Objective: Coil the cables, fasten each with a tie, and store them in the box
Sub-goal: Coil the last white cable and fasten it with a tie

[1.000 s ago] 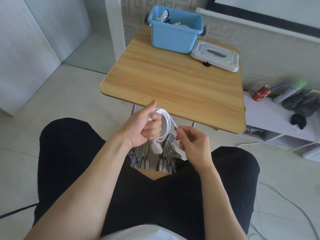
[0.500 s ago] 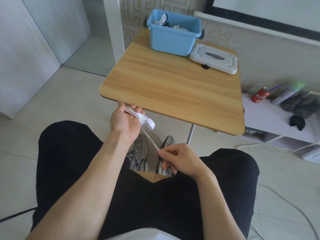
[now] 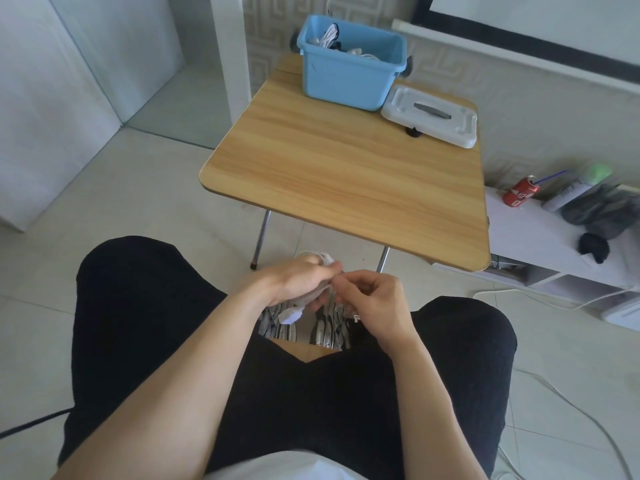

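Observation:
My left hand (image 3: 298, 280) is closed around a coiled white cable (image 3: 320, 257), whose loops peek out above the fingers while its white plug (image 3: 291, 314) hangs below. My right hand (image 3: 372, 296) touches it from the right, fingers pinched on the cable's loose end or a thin tie; which one is too small to tell. Both hands hover over my lap, in front of the wooden table (image 3: 346, 168). The blue box (image 3: 346, 77) stands at the table's far edge with several white and dark cables inside.
The box's white lid (image 3: 429, 116) lies on the table beside the box. A low white shelf (image 3: 540, 251) on the right holds a red can (image 3: 521, 195) and dark items. Loose cables run over the tiled floor at right. My patterned shoes (image 3: 311, 327) show between my knees.
My left hand has dropped from near the table edge to my lap. My right hand has closed in on it, so the stretched length of cable between them is gone.

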A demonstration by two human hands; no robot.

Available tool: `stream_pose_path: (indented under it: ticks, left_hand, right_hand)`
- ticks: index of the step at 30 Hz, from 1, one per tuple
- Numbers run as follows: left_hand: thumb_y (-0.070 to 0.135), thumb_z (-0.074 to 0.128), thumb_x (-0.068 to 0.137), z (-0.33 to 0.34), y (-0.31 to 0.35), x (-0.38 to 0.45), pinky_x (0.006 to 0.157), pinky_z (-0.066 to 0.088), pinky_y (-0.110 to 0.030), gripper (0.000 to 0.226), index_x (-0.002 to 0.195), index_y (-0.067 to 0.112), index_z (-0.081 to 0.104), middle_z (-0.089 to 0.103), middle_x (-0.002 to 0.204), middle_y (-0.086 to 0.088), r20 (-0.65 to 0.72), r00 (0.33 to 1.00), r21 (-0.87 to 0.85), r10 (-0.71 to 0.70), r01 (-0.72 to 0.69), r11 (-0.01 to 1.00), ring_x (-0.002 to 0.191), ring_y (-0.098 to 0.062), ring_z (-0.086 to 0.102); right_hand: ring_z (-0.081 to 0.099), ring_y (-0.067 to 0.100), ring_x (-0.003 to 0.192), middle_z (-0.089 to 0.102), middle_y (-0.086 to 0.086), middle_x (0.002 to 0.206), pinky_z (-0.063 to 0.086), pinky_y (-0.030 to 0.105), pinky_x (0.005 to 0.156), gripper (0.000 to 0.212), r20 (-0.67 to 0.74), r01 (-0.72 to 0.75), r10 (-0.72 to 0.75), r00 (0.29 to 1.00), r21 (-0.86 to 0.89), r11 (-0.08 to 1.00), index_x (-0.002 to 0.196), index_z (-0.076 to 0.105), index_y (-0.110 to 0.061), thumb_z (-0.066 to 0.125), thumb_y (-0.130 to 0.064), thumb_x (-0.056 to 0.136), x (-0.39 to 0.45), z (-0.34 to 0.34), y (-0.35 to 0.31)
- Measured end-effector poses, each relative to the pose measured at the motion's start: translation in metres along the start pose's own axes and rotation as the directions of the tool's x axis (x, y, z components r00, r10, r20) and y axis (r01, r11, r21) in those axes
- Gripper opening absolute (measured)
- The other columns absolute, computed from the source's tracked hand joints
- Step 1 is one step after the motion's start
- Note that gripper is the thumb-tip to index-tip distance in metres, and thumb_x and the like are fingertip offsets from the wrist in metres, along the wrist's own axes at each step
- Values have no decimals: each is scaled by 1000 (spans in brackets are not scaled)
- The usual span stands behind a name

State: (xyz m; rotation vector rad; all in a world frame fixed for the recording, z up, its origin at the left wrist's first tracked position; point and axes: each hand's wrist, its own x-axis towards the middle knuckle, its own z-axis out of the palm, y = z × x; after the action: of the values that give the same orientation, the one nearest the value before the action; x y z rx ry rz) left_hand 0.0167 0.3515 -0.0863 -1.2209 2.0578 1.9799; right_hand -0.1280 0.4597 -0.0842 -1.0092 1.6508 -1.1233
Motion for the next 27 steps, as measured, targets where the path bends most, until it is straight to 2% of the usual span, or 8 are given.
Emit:
stream_pose_path:
  ticks: [5, 9, 13, 16, 19, 21, 25, 27]
  left_hand:
    - [66, 23, 100, -1, 4, -7, 43, 32, -24, 70, 75, 7, 50, 40, 48, -2, 308, 951, -155, -37, 88, 984, 38, -14, 35]
    - [68, 24, 98, -7, 3, -10, 38, 15, -24, 65, 71, 13, 45, 32, 42, 5, 490, 871, -298, 43, 120, 947, 32, -8, 23]
    - [62, 34, 96, -11, 6, -9, 38, 14, -23, 57, 67, 15, 45, 33, 40, 8, 472, 863, -511, 182, 99, 854, 32, -8, 21]
    - [52, 40, 98, -13, 7, -9, 37, 17, -24, 51, 60, 19, 50, 38, 39, 10, 454, 843, -651, 289, 92, 754, 33, -11, 21]
    - [48, 48, 98, -21, 6, -11, 38, 21, -23, 47, 59, 22, 53, 38, 41, 12, 372, 825, -804, 425, 58, 592, 35, -12, 24]
    - [47, 49, 98, -23, 7, -14, 38, 20, -21, 47, 58, 23, 54, 29, 43, 11, 234, 861, -893, 451, 6, 451, 36, -10, 24]
    - [52, 34, 104, -16, 15, -8, 43, 28, -20, 54, 65, 18, 49, 32, 46, 9, -163, 956, -981, 245, -184, 64, 38, -8, 31]
    - [53, 30, 105, -13, 16, -3, 51, 36, -23, 52, 73, 16, 47, 39, 54, 5, -286, 948, -958, 140, -284, -30, 46, -11, 37]
  right_hand:
    - [58, 6, 51, 74, 2, 67, 48, 19, 54, 24, -137, 13, -5, 991, 57, 998, 81, 76, -10, 87, -30, 75, 2, -3, -1]
    - [49, 7, 44, 63, -3, 57, 44, 26, 53, 35, -218, -7, 48, 975, 184, 983, 81, 71, -6, 83, -38, 73, 3, -9, 2]
    - [37, 12, 45, 49, -3, 57, 30, 30, 50, 30, -167, -46, 132, 977, 440, 897, 80, 65, -9, 65, -35, 95, 6, -16, 5]
    - [39, 14, 49, 51, 0, 58, 30, 29, 52, 20, -60, 3, 26, 998, 443, 897, 79, 69, -13, 73, -30, 89, 8, -14, 6]
    - [41, 13, 51, 57, 2, 64, 33, 26, 52, 15, -8, 30, -29, 1000, 428, 903, 81, 73, -15, 72, -30, 85, 8, -15, 10]
    - [38, 13, 51, 56, 10, 70, 31, 27, 51, 15, 4, 49, -56, 998, 428, 903, 82, 76, -18, 74, -33, 83, 8, -18, 12]
    - [42, 12, 53, 69, 5, 79, 38, 24, 51, 18, 37, 11, -21, 999, 266, 964, 111, 76, -16, 68, -16, 94, 9, -16, 14]
    - [49, 13, 57, 75, 2, 86, 47, 31, 59, 21, 94, -36, 26, 995, 107, 994, 116, 74, -19, 64, -13, 99, 8, -12, 15]
